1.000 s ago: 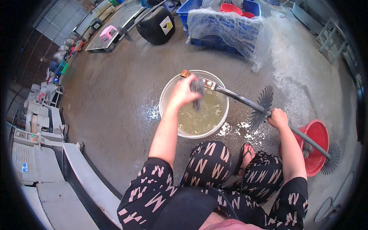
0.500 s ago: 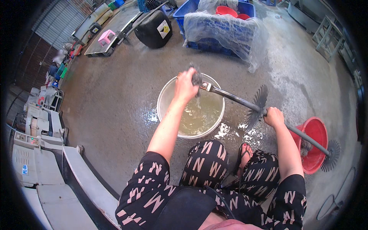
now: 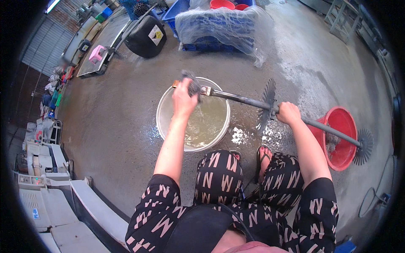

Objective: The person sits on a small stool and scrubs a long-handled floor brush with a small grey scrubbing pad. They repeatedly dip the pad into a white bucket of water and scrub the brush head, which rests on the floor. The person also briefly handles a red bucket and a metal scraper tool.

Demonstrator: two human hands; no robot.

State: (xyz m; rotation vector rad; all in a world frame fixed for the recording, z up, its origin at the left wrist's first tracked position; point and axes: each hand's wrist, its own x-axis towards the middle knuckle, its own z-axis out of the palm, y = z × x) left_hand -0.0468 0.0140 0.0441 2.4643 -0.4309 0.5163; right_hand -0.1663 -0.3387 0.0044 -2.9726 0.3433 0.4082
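My left hand [image 3: 184, 99] is closed on a dark grey wad [image 3: 195, 87], maybe a scouring pad, pressed around the far-left end of a long metal rod [image 3: 240, 98]. A brass-coloured tip [image 3: 175, 84] pokes out beyond the fingers. My right hand [image 3: 289, 113] is wrapped round the same rod, just right of a dark toothed disc [image 3: 268, 101]. A second toothed disc [image 3: 364, 146] sits at the rod's right end. Under the left end stands a round white tub [image 3: 161, 124] of cloudy water. The rod slants across the tub and passes over a red bucket [image 3: 345, 158].
Grey machine housings [image 3: 50, 211] line the left. At the back are a black jerrycan [image 3: 145, 37], a pink stool [image 3: 97, 53] and a blue crate [image 3: 215, 42] draped with clear plastic sheeting. A cable [image 3: 366, 202] lies at right. Wet concrete surrounds the tub.
The whole view has shifted, so tub and crate sit further left. The brass-coloured tip now shows beyond my left hand. Both hands keep their hold.
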